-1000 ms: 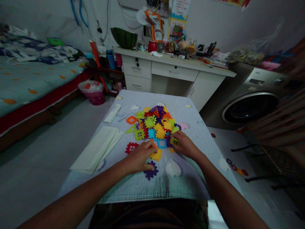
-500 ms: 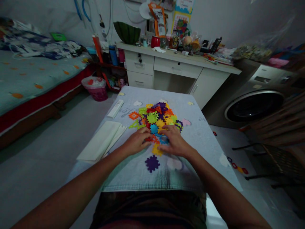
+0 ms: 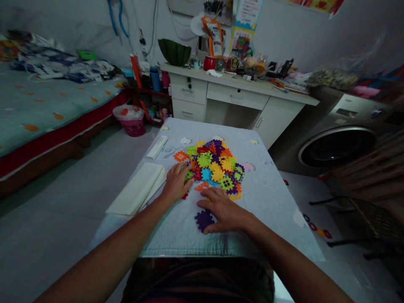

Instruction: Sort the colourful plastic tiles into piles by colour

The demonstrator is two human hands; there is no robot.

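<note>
A heap of colourful plastic interlocking tiles (image 3: pixel 217 171) with toothed edges lies on the cloth-covered table (image 3: pixel 265 210). My left hand (image 3: pixel 176 182) rests at the heap's left edge, thumb and fingers apart, touching green tiles; a red tile (image 3: pixel 185 195) peeks out below it. Nearer to me, my right hand (image 3: pixel 225 211) is spread low over a dark purple tile (image 3: pixel 204 220), its thumb at that tile's lower right edge. The right fingertips partly cover a yellow tile. Just beyond them lies an orange tile (image 3: pixel 202 186).
Folded white cloth or paper (image 3: pixel 137 189) and a long white box (image 3: pixel 157 147) lie along the table's left side. Beyond stands a cluttered white desk (image 3: pixel 189 90). A pink bin (image 3: pixel 130 122) is on the floor at left, a washing machine (image 3: pixel 337 134) at right.
My left hand has moved left to the heap's edge. My right hand has drawn back toward me, from the heap's front to the purple tile. The view has shifted slightly.
</note>
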